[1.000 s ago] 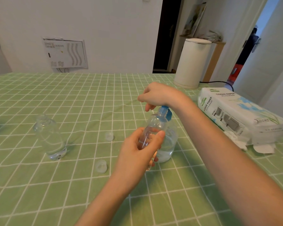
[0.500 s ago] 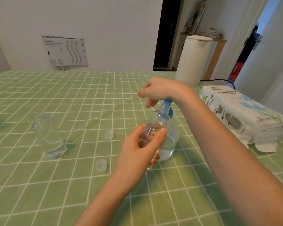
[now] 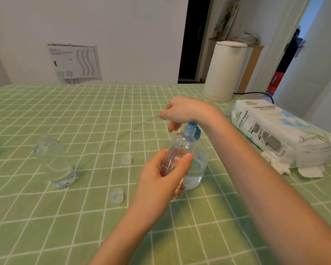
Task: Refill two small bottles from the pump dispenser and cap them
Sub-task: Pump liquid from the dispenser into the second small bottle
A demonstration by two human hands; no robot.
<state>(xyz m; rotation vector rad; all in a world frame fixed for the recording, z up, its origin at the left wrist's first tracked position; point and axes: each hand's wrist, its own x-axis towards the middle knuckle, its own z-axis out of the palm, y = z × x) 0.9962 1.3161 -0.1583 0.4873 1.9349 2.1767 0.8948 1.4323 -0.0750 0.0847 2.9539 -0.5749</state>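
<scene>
My left hand (image 3: 161, 177) grips a small clear bottle (image 3: 181, 148) and holds it tilted, its mouth under the blue pump head (image 3: 192, 129). My right hand (image 3: 182, 111) rests on top of that pump head, fingers curled over it. The pump dispenser (image 3: 196, 169) is a clear bottle with some liquid at its bottom, standing just behind the small bottle. A second small clear bottle (image 3: 55, 161) stands uncapped at the left. Two clear caps lie on the cloth, one cap (image 3: 126, 159) in the middle and another cap (image 3: 117, 196) nearer to me.
A green checked cloth (image 3: 84, 121) covers the table. A pack of tissue paper (image 3: 275, 129) lies at the right with crumpled tissues (image 3: 279, 165) in front of it. A white kettle (image 3: 225, 70) with a black cord stands at the far right.
My right hand has lifted a little with the pump head. The small bottle in my left hand stays under the nozzle.
</scene>
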